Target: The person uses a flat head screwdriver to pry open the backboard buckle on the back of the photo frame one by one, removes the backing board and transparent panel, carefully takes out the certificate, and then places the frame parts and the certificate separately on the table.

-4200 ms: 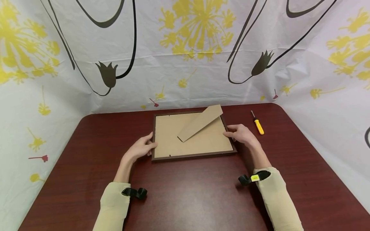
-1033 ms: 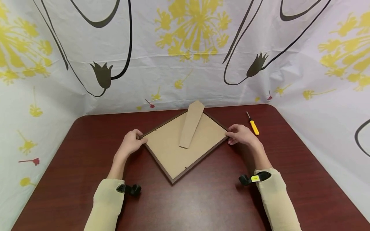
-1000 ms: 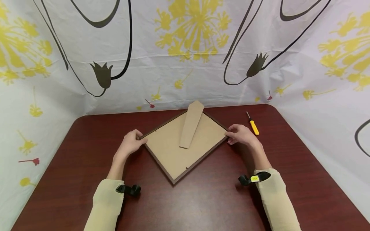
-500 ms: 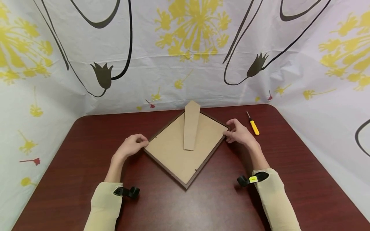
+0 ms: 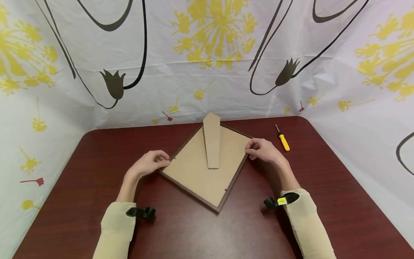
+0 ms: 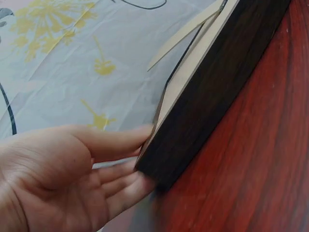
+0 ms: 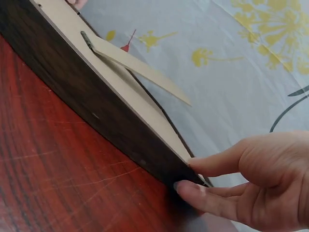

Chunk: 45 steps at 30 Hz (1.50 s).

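A picture frame (image 5: 191, 180) lies back side up on the table, turned cornerwise, with dark brown edges and a tan backing board. Its cardboard easel stand (image 5: 212, 144) slants up from the backing, the free end past the far corner. At the frame's left corner my left hand (image 5: 148, 164) holds on, the thumb at the top edge and the fingers lower down, as the left wrist view shows. Thumb and fingers of my right hand (image 5: 264, 150) pinch the right corner. Part of that corner is hidden behind the fingers.
A screwdriver (image 5: 284, 142) with a yellow handle lies to the right of my right hand. The dark red table (image 5: 97, 172) ends at the back against a white curtain (image 5: 181, 82) printed with yellow flowers.
The frame has turned from square-on to cornerwise, its near corner lately swinging right. The easel stand's free end has swung left. Both hands have shifted with the corners.
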Tool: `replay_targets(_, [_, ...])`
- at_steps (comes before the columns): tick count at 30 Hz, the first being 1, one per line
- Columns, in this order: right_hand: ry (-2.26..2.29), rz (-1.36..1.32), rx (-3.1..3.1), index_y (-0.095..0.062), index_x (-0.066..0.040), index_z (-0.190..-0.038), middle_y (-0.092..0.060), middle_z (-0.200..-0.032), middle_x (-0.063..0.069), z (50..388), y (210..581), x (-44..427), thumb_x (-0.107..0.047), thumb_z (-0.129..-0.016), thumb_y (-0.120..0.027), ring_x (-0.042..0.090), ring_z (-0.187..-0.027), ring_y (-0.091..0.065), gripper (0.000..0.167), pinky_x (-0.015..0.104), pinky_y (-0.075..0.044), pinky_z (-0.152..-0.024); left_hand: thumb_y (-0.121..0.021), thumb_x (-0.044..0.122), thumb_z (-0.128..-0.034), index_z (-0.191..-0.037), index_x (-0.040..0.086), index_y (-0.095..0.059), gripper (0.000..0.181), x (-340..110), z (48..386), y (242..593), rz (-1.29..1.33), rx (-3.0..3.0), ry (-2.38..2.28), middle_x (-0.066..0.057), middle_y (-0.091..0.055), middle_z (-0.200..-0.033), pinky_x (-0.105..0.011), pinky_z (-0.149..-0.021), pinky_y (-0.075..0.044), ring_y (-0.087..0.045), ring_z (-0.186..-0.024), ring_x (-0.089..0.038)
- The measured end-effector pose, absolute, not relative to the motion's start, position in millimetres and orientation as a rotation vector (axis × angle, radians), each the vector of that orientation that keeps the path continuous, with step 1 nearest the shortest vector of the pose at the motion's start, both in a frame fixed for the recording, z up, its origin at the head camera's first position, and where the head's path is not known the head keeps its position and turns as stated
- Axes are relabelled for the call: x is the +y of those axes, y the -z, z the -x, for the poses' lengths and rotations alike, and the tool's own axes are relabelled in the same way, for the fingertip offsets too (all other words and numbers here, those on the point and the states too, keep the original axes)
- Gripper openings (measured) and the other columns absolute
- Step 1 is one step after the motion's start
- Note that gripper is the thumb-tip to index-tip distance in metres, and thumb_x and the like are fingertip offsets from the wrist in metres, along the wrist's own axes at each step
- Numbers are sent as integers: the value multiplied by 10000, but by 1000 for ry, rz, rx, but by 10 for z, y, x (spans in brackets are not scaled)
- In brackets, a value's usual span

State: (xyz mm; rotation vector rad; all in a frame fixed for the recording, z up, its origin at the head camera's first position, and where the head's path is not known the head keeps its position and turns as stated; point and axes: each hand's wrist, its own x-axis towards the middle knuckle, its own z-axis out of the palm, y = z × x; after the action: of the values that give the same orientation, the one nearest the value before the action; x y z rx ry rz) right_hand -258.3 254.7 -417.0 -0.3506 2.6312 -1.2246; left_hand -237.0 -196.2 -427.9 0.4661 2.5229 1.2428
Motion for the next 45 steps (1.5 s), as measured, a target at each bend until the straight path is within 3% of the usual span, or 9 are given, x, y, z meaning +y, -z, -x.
replay_targets(9, [1169, 388, 2788, -659, -29, -1103, -686, -991, 122, 2595, 4240, 2458, -136, -961, -709, 247, -860, -653, 186, 352, -505, -748, -672, 156, -985, -1140, -50, -641, 260, -1968, 2355, 4272, -556, 2364, -1253, -118, -656, -989, -381, -825, -546, -639, -916, -237])
replay_targets(14, [1210, 452, 2606, -633, -14, -1053, -676, -903, 134, 2596, 4199, 2420, -104, -953, -710, 255, -762, -674, 155, 346, -559, -712, -592, 139, -1033, -1147, -46, -655, 226, -1869, 2392, 4311, -497, 2440, -1306, -123, -662, -962, -383, -759, -579, -655, -841, -231])
replay_targets(22, [1159, 537, 2495, -660, -18, -1024, -689, -872, 118, 2569, 4145, 2369, -107, -952, -711, 255, -724, -687, 125, 393, -587, -707, -646, 146, -1003, -1161, -57, -631, 258, -1750, 2450, 4293, -487, 2530, -1240, -147, -672, -967, -371, -697, -565, -644, -744, -220])
replay_targets(26, [1119, 546, 2616, -658, -26, -1041, -680, -879, 98, 2573, 4172, 2354, -93, -958, -703, 231, -744, -671, 117, 359, -568, -713, -656, 112, -993, -1178, -102, -575, 294, -1724, 2397, 4259, -483, 2394, -1270, -169, -659, -963, -372, -699, -584, -675, -716, -231])
replay_targets(31, [1109, 462, 2701, -577, 3, -1143, -654, -900, 93, 2578, 4195, 2340, -119, -955, -710, 226, -774, -645, 261, 345, -512, -709, -652, 89, -991, -1156, -114, -530, 289, -1666, 2340, 4240, -449, 2292, -1308, -186, -638, -957, -380, -710, -591, -687, -701, -253])
replay_targets(37, [1182, 300, 2574, -463, 78, -1223, -687, -901, 139, 2549, 4144, 2328, -127, -954, -709, 244, -729, -707, 418, 392, -574, -768, -632, 156, -1012, -1208, -96, -554, 328, -1591, 2368, 4280, -428, 2456, -1289, -175, -642, -969, -378, -722, -587, -698, -712, -240])
replay_targets(45, [1087, 374, 2556, -497, 82, -1122, -682, -879, 151, 2545, 4131, 2287, -121, -975, -681, 234, -675, -699, 311, 380, -585, -694, -640, 124, -1003, -1258, -106, -540, 358, -1519, 2367, 4288, -410, 2533, -1249, -160, -656, -947, -402, -731, -579, -697, -694, -237])
